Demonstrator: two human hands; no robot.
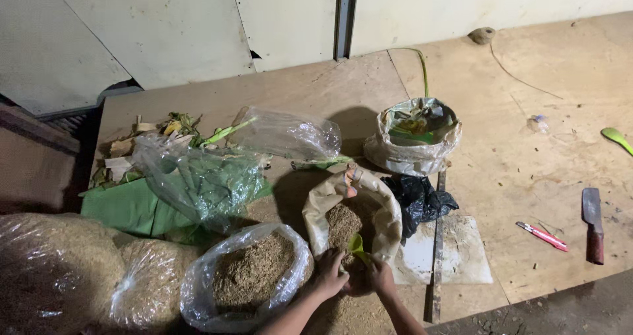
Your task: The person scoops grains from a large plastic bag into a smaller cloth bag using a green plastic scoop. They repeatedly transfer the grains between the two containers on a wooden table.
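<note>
Tan sack [353,210], hands [356,277] perhaps inside

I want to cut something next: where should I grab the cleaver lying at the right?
Probably take the cleaver by its reddish-brown handle, the end nearest you, coming from above. It lies flat on the wooden board with the grey blade pointing away, nothing crowding it.
</note>
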